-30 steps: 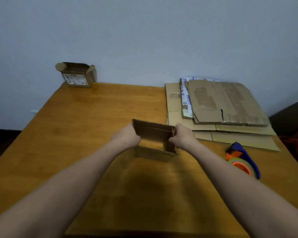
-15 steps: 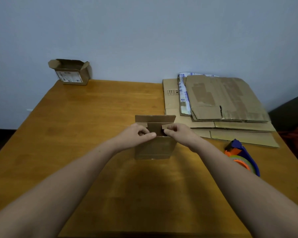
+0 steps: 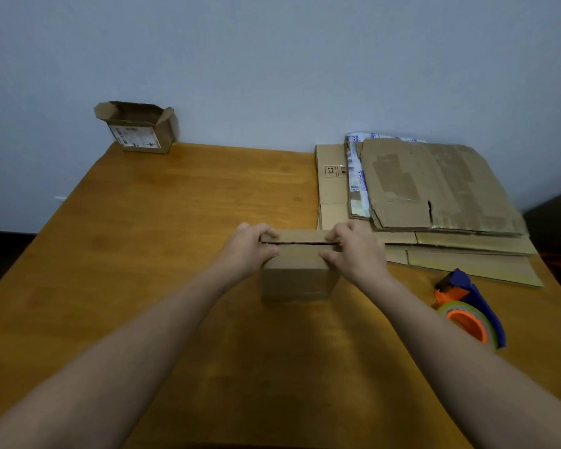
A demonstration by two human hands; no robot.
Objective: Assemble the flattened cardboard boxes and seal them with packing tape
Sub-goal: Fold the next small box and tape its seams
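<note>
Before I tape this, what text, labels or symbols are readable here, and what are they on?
Nothing reads as words.
Open box: white label, print too small to read.
Flattened sheet: two upward arrows symbol, a second symbol beside it blurred; no words.
White strip in the stack: blue print, blurred.
Small box at centre: no print shows.

left hand [image 3: 248, 251]: bare, with the back of the hand and the knuckles in view.
right hand [image 3: 357, 254]: bare, with the back of the hand and the thumb in view.
left forearm [image 3: 143, 345]: uncovered from wrist to lower frame edge.
right forearm [image 3: 450, 345]: uncovered likewise, wrist to lower right corner.
</note>
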